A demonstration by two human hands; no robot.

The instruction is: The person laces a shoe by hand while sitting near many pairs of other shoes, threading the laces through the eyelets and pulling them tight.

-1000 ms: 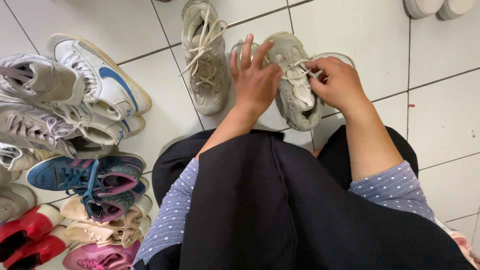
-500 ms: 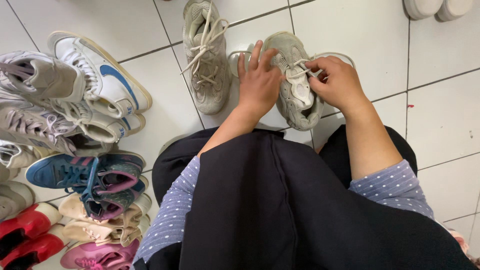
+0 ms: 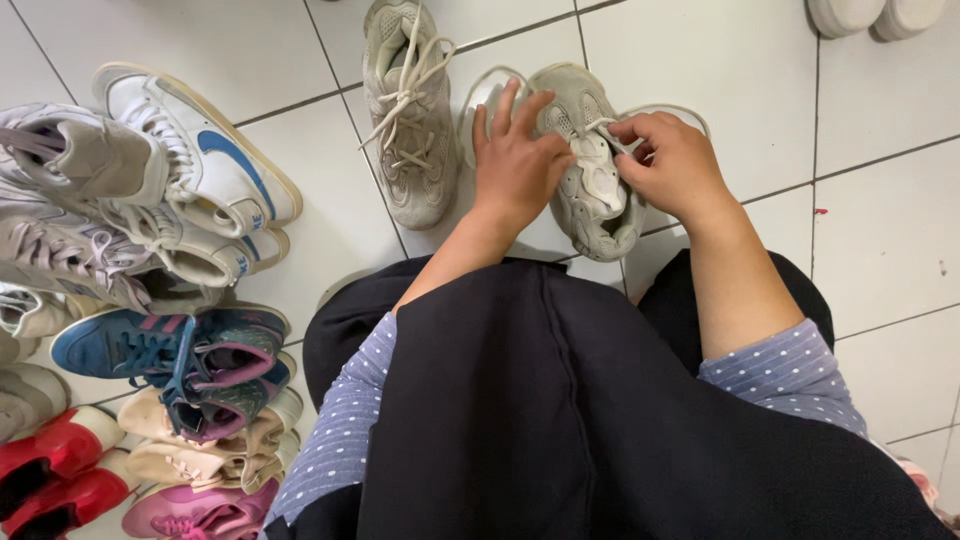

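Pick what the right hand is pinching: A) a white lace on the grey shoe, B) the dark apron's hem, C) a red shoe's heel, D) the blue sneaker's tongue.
A: the right hand pinches a white lace over the grey shoe, while the left hand rests flat on that shoe's side.

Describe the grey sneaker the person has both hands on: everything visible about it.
The grey sneaker is a worn, chunky, pale grey shoe that looks like mesh and suede, with a thick sole and off-white laces. It lies on the white tiled floor, toe pointing away from the person, just right of its matching sneaker. The left hand rests flat on its left side and upper; the right hand pinches a lace near the eyelets. Loose lace loops trail out on both sides. Its heel sits close to the person's dark clothing.
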